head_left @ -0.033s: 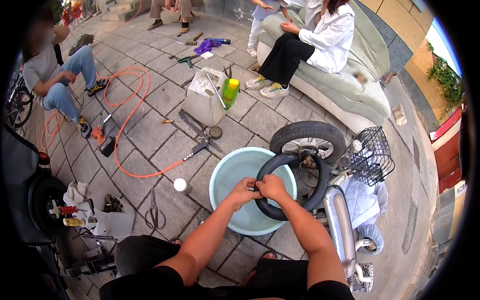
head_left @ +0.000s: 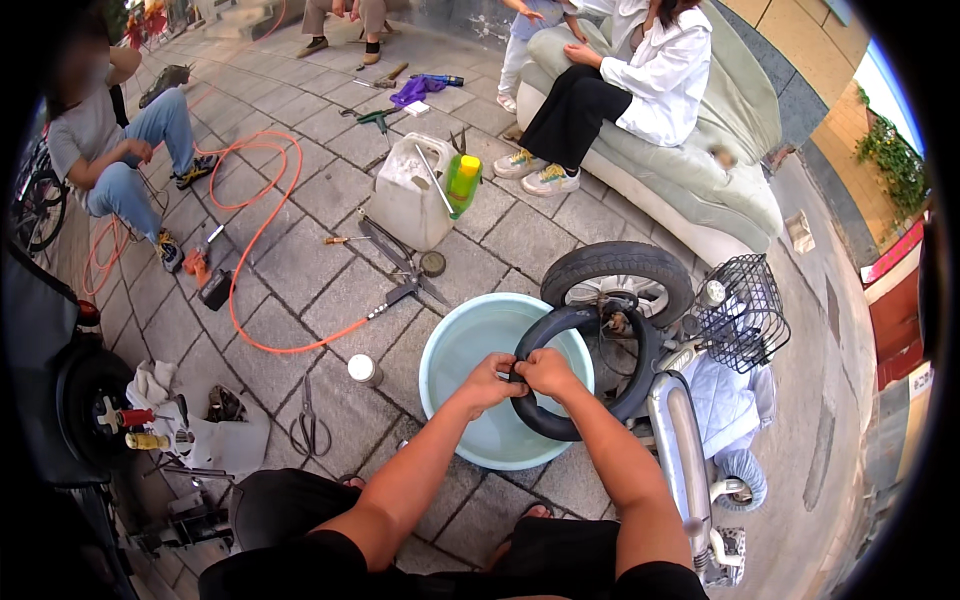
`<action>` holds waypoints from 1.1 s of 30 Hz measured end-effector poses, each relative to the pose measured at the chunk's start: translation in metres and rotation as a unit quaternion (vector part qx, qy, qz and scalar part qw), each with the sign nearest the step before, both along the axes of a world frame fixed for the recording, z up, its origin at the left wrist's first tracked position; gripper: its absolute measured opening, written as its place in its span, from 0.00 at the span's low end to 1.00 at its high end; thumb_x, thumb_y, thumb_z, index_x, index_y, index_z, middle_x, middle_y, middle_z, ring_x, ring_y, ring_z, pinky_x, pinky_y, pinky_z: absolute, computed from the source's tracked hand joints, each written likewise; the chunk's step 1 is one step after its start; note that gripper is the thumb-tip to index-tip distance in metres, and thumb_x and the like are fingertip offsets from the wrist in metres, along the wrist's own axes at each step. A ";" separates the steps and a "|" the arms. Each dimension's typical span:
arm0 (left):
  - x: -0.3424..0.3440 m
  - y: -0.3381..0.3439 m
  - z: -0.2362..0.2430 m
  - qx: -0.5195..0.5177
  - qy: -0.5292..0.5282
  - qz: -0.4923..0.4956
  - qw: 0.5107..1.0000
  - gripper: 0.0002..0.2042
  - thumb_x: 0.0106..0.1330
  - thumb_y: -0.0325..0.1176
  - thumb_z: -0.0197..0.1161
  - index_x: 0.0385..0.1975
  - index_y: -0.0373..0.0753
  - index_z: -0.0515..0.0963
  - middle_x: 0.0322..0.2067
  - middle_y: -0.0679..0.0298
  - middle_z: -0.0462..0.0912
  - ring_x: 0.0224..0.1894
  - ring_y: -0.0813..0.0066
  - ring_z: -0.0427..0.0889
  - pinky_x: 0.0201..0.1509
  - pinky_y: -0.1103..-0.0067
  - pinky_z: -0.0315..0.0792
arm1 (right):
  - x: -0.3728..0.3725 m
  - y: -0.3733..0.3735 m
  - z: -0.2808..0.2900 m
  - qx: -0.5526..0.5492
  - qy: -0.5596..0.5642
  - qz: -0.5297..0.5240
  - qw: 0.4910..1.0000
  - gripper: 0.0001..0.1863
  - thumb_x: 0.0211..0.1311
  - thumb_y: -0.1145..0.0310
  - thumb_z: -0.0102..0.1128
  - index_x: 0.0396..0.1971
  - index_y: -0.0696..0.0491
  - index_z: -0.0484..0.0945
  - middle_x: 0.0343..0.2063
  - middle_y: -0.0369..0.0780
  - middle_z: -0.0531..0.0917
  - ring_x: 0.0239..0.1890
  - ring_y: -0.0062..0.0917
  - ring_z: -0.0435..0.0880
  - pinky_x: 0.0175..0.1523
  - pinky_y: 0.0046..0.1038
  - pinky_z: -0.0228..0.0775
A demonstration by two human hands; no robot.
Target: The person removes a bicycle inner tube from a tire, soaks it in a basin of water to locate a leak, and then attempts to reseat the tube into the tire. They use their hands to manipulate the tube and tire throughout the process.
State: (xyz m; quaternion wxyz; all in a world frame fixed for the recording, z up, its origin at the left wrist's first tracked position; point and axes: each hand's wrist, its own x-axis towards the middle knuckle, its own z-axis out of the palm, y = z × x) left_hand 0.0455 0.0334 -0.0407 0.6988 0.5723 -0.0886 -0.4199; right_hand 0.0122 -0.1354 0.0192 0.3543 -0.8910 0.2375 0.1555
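Observation:
My left hand [head_left: 496,376] and my right hand [head_left: 543,370] are close together, fingers closed on the left side of a black inner tube [head_left: 631,386]. The tube leans over a pale blue basin [head_left: 438,347] of water, with its far right part beside a tyred wheel [head_left: 593,258] of a vehicle lying on its side. What lies under my fingertips is too hidden to make out. A white lidded container [head_left: 364,369] stands left of the basin, near a pair of scissors [head_left: 309,420].
Ahead lie an orange hose [head_left: 280,350], pliers, tools, a jerrycan [head_left: 407,205] and a green bottle [head_left: 463,188]. A seated person [head_left: 140,190] is at left; others are at the back and on a sofa [head_left: 700,180]. A scooter [head_left: 75,380] stands left, a wire basket [head_left: 742,310] right.

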 end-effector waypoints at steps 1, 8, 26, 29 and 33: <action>0.001 -0.001 0.001 0.004 -0.009 0.009 1.000 0.39 0.53 0.26 0.80 0.66 0.31 0.67 0.55 0.55 0.77 0.54 0.65 0.82 0.61 0.71 0.78 | 0.003 -0.005 0.003 0.078 0.015 -0.023 0.997 0.16 0.64 0.58 0.71 0.29 0.59 0.86 0.27 0.44 0.87 0.32 0.32 0.86 0.40 0.38 0.77; -0.008 -0.008 -0.008 0.051 -0.033 0.034 0.998 0.40 0.56 0.23 0.79 0.68 0.31 0.63 0.57 0.53 0.76 0.51 0.66 0.84 0.54 0.70 0.82 | 0.008 -0.005 -0.004 0.012 0.043 -0.031 0.999 0.21 0.65 0.55 0.66 0.33 0.63 0.88 0.31 0.52 0.89 0.33 0.39 0.89 0.41 0.39 0.78; 0.007 0.000 0.015 0.058 0.121 0.136 0.982 0.24 0.64 0.32 0.67 0.59 0.31 0.75 0.52 0.54 0.83 0.50 0.63 0.85 0.55 0.69 0.79 | 0.015 -0.007 0.009 -0.126 0.035 0.067 0.989 0.30 0.69 0.44 0.63 0.27 0.61 0.86 0.29 0.52 0.88 0.35 0.46 0.89 0.45 0.43 0.79; 0.076 0.016 0.026 0.205 -0.144 0.125 0.960 0.24 0.72 0.43 0.65 0.61 0.33 0.78 0.48 0.50 0.88 0.49 0.54 0.88 0.52 0.65 0.81 | 0.016 -0.007 0.041 -0.195 0.007 0.073 0.978 0.32 0.70 0.39 0.61 0.31 0.58 0.88 0.30 0.50 0.89 0.37 0.44 0.90 0.47 0.43 0.80; 0.199 0.029 0.031 0.364 -0.479 0.103 0.792 0.21 0.64 0.45 0.67 0.51 0.37 0.85 0.45 0.42 0.89 0.50 0.47 0.89 0.58 0.62 0.81 | 0.025 0.003 0.059 -0.038 -0.053 0.140 0.988 0.27 0.72 0.45 0.64 0.33 0.58 0.87 0.22 0.35 0.82 0.24 0.19 0.81 0.30 0.28 0.73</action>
